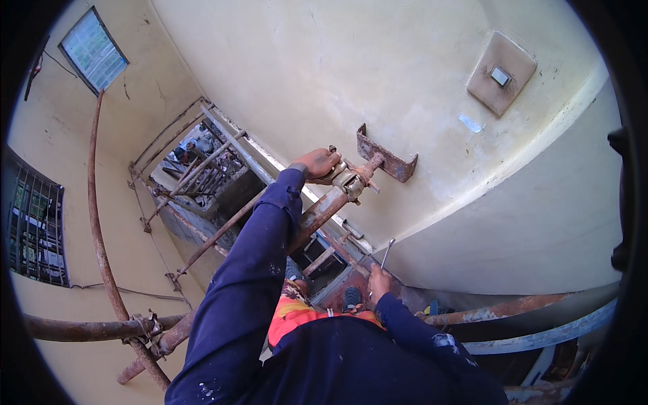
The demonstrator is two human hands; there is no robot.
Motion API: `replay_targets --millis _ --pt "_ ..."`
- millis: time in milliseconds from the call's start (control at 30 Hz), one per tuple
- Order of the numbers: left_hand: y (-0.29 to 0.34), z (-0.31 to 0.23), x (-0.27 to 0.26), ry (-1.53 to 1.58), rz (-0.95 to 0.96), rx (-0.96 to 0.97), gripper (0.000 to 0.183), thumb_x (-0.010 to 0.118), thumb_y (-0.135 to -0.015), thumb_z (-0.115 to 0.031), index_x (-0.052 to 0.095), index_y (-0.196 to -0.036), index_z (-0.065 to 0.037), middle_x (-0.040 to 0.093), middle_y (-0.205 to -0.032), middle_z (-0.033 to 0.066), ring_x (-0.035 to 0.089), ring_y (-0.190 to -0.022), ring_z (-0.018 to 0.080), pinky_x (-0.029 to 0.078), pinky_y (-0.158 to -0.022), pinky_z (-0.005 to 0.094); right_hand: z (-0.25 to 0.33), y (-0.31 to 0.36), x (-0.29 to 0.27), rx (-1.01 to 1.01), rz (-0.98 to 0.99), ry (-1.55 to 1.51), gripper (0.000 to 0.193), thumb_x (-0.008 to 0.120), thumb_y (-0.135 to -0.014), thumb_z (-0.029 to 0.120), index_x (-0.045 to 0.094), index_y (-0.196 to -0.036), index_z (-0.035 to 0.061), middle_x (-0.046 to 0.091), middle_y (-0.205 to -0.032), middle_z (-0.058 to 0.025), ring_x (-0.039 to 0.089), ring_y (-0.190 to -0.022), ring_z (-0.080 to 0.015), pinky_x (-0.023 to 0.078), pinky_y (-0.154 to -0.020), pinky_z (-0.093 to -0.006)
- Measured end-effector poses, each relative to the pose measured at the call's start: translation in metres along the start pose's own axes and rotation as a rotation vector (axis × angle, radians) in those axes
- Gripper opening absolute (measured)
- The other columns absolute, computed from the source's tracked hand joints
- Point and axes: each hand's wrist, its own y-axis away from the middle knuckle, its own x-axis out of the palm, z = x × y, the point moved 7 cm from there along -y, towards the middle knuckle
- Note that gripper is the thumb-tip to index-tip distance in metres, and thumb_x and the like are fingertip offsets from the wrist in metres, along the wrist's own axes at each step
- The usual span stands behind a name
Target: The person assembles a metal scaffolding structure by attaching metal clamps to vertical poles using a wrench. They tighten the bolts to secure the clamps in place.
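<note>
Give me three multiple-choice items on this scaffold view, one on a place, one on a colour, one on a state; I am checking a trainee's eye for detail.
1. Where does the left hand rest?
A. On the coupler at the end of the rusty tube, near the wall bracket
B. On the window grille
C. On the wall switch plate

2. What colour are the person's sleeves?
A. White
B. Dark blue
C. Green

3. What is the state of the right hand?
A. Open and flat on the wall
B. Closed around a slim metal tool
C. Out of view

Answers: 1 A, the hand lies on the clamp fitting by the bracket. 2 B, both forearms are clad in dark blue. 3 B, the fingers wrap the tool's lower end, its shaft pointing up.
</note>
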Motion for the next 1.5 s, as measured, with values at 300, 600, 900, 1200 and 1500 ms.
replay_targets --millis 300,600,900,1200,1500 --pt "-0.030 0.008 0.014 0.040 -0.003 -0.024 0.047 0.042 -0.101 -0.038 0.067 -0.112 0.000 0.070 -0.110 0.0183 0.064 -0.101 0.0297 0.047 -0.093 0.0413 -0.044 -0.013 -0.111 0.135 -0.172 -0.010 0.037 0.065 -0.091 0.033 0.044 -0.067 0.0158 0.036 -0.050 0.0031 0.035 -0.036 -0.0137 0.025 -0.037 -0.0332" --pt "-0.027 0.008 0.011 0.031 -0.051 -0.072 0.061 0.040 -0.103 -0.052 0.069 -0.112 0.001 0.072 -0.101 0.0168 0.065 -0.092 0.0244 0.049 -0.087 0.0391 -0.027 -0.013 -0.066 -0.098 -0.012 0.252 0.040 0.065 -0.092 0.033 0.053 -0.064 0.0084 0.048 -0.055 0.0016 0.046 -0.047 -0.0108 0.036 -0.046 -0.0323" --pt "0.069 0.004 -0.075 0.191 -0.322 0.001 0.079 0.037 -0.100 -0.067 0.064 -0.124 0.004 0.073 -0.109 0.0178 0.066 -0.110 0.0281 0.048 -0.099 0.0391 -0.016 -0.027 -0.076 -0.228 -0.003 0.544 0.047 0.063 -0.093 0.037 0.063 -0.069 -0.0032 0.057 -0.058 -0.0073 0.056 -0.057 -0.0165 0.046 -0.058 -0.0381" --pt "0.308 0.091 -0.037 0.320 -0.733 -0.114 0.040 0.056 -0.104 -0.032 0.061 -0.122 0.004 0.069 -0.102 0.0088 0.064 -0.097 0.0147 0.051 -0.090 0.0316 -0.076 -0.106 -0.148 -0.189 0.081 1.144 0.041 0.068 -0.086 0.034 0.072 -0.092 -0.0063 0.072 -0.079 -0.0216 0.070 -0.076 -0.0320 0.053 -0.074 -0.0448" --pt "0.438 0.019 0.005 -0.354 -0.796 -0.544 0.034 0.070 -0.089 -0.029 0.065 -0.110 -0.003 0.072 -0.103 0.0158 0.069 -0.097 0.0346 0.053 -0.082 0.0438 -0.038 -0.064 -0.074 -0.314 0.489 1.567 0.053 0.064 -0.085 0.043 0.071 -0.106 -0.0048 0.070 -0.103 -0.0297 0.069 -0.099 -0.0414 0.052 -0.090 -0.0461"
